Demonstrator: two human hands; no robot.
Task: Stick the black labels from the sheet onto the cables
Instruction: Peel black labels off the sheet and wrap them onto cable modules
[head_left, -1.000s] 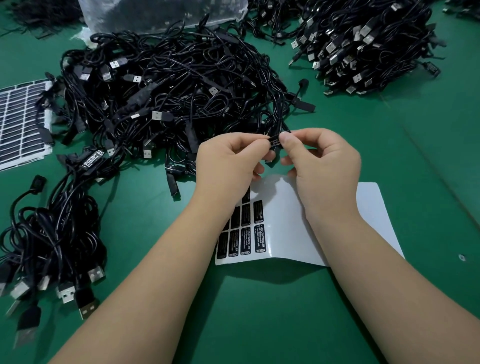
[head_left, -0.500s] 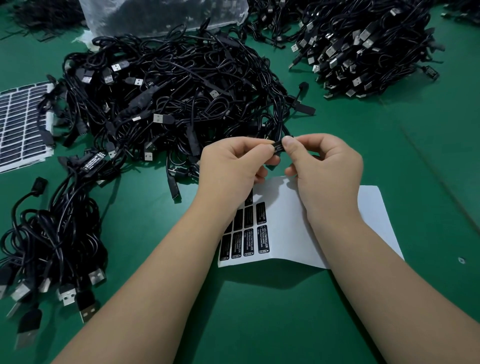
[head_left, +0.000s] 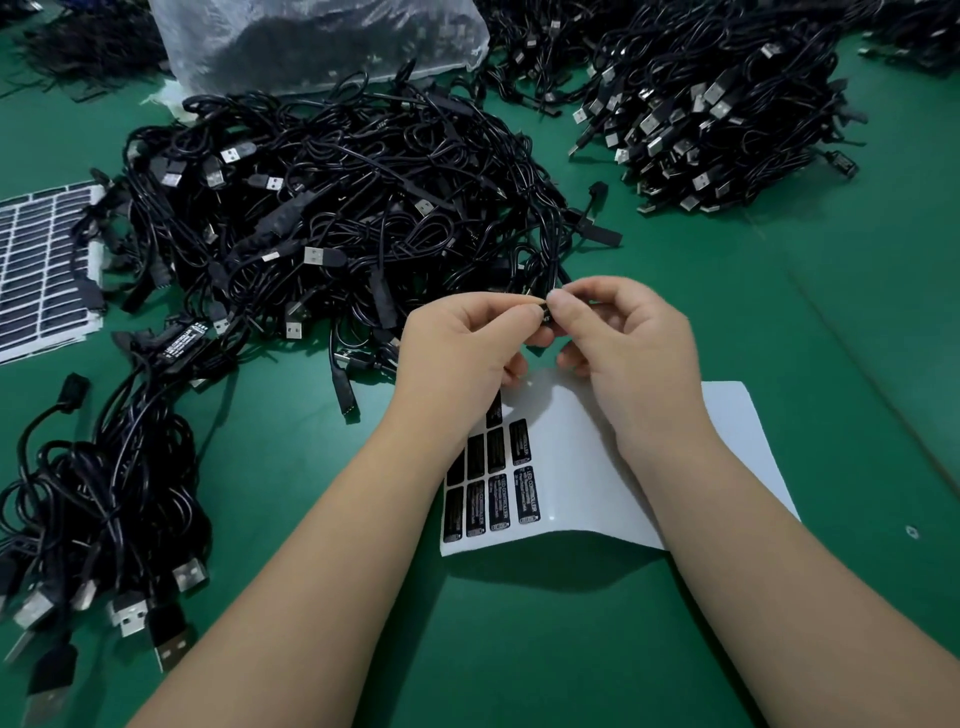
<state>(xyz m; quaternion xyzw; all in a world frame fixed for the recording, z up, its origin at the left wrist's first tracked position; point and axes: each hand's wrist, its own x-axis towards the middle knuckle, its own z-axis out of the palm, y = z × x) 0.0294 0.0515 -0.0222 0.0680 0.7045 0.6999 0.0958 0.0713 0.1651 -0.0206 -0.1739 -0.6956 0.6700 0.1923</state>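
My left hand (head_left: 462, 348) and my right hand (head_left: 628, 343) meet thumb to thumb over the white label sheet (head_left: 587, 467). Between their fingertips they pinch a small black cable controller (head_left: 545, 314) with white print; most of it is hidden by my fingers. Its cable (head_left: 549, 260) runs up into the big tangled pile of black USB cables (head_left: 337, 208). Several black labels (head_left: 498, 493) remain on the sheet's left part, under my left wrist.
A bundle of cables with USB plugs (head_left: 93, 519) lies at the left, one controller there bearing a label (head_left: 183, 340). Another sheet of labels (head_left: 41, 265) sits at the far left. A second cable heap (head_left: 727, 104) and a plastic bag (head_left: 311, 41) lie behind.
Both hands have stayed together on the controller, with only small shifts of the fingers; the camera view has shifted slightly.
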